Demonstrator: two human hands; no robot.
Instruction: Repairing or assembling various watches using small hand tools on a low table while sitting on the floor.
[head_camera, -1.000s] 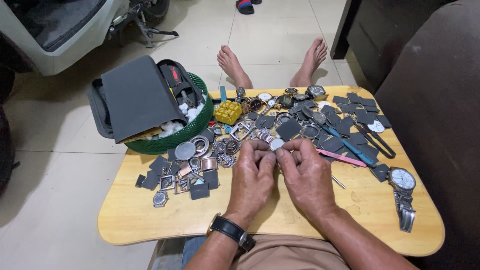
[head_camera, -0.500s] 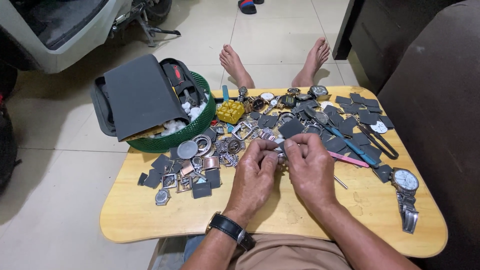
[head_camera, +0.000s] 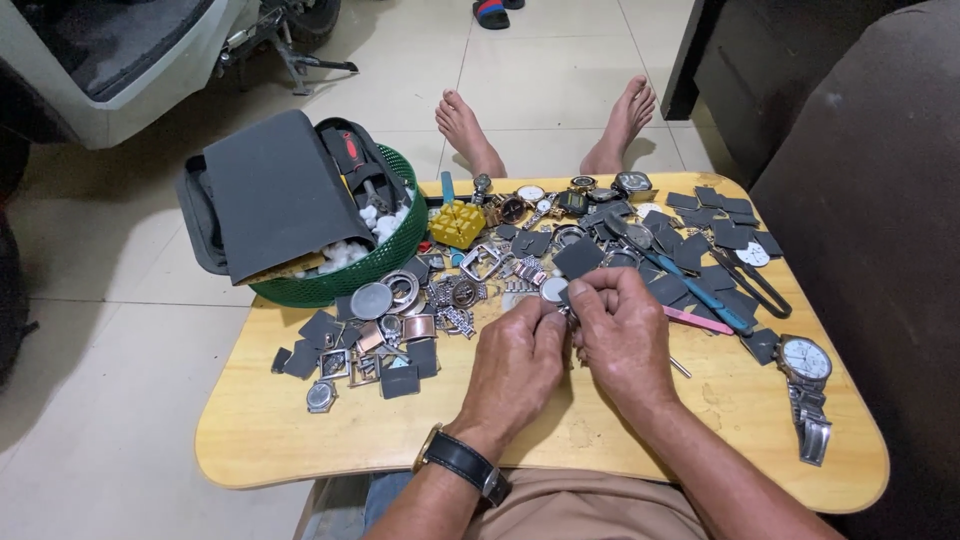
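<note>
My left hand (head_camera: 520, 362) and my right hand (head_camera: 625, 335) meet over the middle of a low wooden table (head_camera: 300, 440). Their fingertips pinch one small metal watch part (head_camera: 557, 293) between them; most of it is hidden by my fingers. A black wristwatch sits on my left wrist. Loose watch cases, bezels and dark square pieces (head_camera: 400, 345) lie spread just left of my hands. More dark pieces and watch faces (head_camera: 700, 235) cover the far right of the table.
A green basket (head_camera: 395, 255) holding a grey pouch (head_camera: 275, 195) and tools stands at the table's back left. A yellow block (head_camera: 458, 224), a blue-handled tool (head_camera: 700, 292), a pink tool (head_camera: 697, 320) and a steel-strapped wristwatch (head_camera: 806, 375) lie around. My bare feet (head_camera: 470, 135) rest beyond the table.
Both hands have stayed together over the table's middle, with the fingers shifting slightly on the small part. Nothing else on the table has moved.
</note>
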